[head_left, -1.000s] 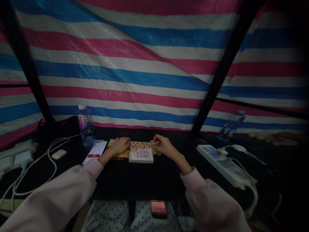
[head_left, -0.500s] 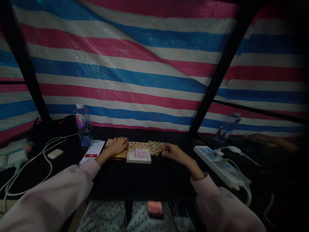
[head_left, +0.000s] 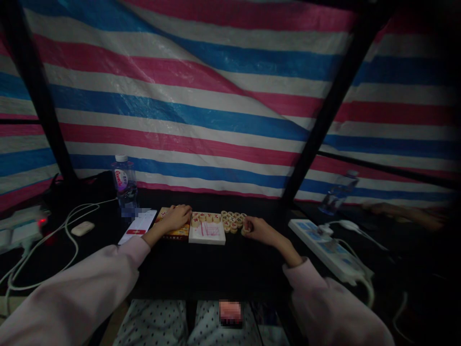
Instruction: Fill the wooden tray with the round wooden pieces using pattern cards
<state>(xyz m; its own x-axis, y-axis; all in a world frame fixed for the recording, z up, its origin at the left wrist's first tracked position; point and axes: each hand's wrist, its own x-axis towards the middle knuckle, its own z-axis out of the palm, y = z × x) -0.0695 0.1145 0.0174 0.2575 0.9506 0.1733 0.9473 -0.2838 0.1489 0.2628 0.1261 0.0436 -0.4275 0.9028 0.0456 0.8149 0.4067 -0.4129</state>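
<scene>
My left hand rests with curled fingers on a yellow and red box lid. Beside it lies a white box with a row of round wooden chess pieces along its far edge. A loose cluster of the same pieces lies on the black table right of the box. My right hand is closed at the right edge of that cluster, with one piece pinched in its fingertips. Both arms wear pale pink sleeves.
A water bottle stands at the back left, with a white card, a small white case and white cables near it. A power strip lies at the right, a second bottle behind it. Striped tarpaulin closes the back.
My right hand moved from the white box's far right corner down and right to the edge of the loose pieces, uncovering the cluster. My left hand stayed on the lid.
</scene>
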